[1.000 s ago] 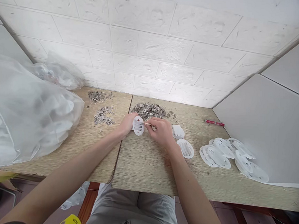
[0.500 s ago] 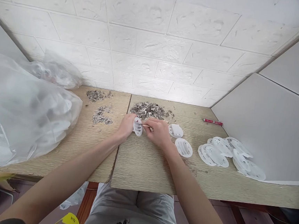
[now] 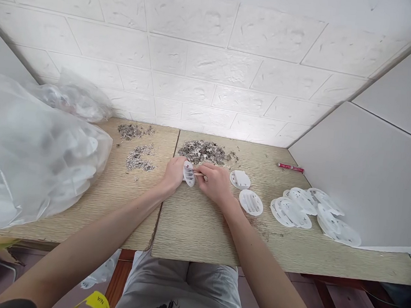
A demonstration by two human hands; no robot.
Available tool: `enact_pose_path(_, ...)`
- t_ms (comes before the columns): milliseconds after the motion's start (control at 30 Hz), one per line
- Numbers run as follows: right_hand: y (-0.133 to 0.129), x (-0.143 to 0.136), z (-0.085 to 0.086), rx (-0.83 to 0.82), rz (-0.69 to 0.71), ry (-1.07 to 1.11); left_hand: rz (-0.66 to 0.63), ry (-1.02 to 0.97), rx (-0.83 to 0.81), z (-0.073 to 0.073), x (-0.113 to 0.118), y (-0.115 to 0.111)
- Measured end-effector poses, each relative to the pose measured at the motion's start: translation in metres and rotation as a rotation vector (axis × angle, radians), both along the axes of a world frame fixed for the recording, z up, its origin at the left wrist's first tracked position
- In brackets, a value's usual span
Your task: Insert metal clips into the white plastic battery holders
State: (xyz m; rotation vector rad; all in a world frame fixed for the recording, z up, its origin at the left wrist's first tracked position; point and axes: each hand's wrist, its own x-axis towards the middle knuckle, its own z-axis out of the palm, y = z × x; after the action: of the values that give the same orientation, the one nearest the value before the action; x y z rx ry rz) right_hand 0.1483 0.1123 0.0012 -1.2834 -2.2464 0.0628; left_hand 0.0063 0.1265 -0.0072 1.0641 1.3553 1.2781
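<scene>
My left hand [image 3: 175, 174] is closed on a white oval plastic piece [image 3: 189, 173], which is tilted up and has slots across it. Just to its right, my right hand [image 3: 214, 180] pinches a thin wooden stick [image 3: 200, 174], with its tip at the slotted face. Behind both hands lies a heap of small metal parts [image 3: 204, 151]. Two more white pieces, one upper [image 3: 240, 179] and one lower [image 3: 251, 202], rest flat to the right of my right hand.
Large clear bags of white pieces [image 3: 47, 154] fill the left side. Smaller metal heaps [image 3: 141, 158] lie left of the seam. At the right are stacked white pieces [image 3: 292, 212] and a red pen-like object [image 3: 290, 167]. A white brick wall stands behind.
My right hand and the stick have shifted slightly left against the white piece. My left hand keeps its hold. The view has moved a little.
</scene>
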Motion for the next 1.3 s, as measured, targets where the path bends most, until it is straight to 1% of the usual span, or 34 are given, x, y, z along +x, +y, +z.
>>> enact_pose_path(100,0.001,0.001,0.001,-0.026,-0.004,0.102,0.002,-0.044,0.017,0.003,-0.001,-0.001)
enact_pose_path(200,0.002,0.003,0.003,-0.059,-0.004,0.199,-0.013,-0.037,0.009,0.007,-0.003,-0.002)
enact_pose_path(300,0.002,0.004,0.003,-0.061,-0.002,0.235,-0.03,-0.042,-0.01,0.01,-0.004,-0.002)
enact_pose_path(467,0.003,0.004,0.001,-0.055,-0.004,0.213,-0.039,-0.028,0.012,0.012,-0.003,-0.003)
enact_pose_path(700,0.002,0.002,0.001,-0.017,-0.018,0.088,-0.05,-0.009,0.029,0.009,-0.002,-0.004)
enact_pose_path(900,0.0,0.0,0.001,-0.029,-0.029,0.026,0.0,0.03,0.035,0.006,0.0,-0.005)
enact_pose_path(1067,0.0,0.001,0.001,-0.048,-0.004,0.022,-0.002,0.073,0.061,0.003,0.001,-0.006)
enact_pose_path(1133,-0.001,-0.002,0.001,-0.05,-0.029,0.039,0.006,0.078,0.069,0.002,0.001,-0.006)
enact_pose_path(1300,-0.005,-0.011,0.005,-0.076,-0.151,0.133,0.009,0.058,0.088,0.003,-0.001,-0.004)
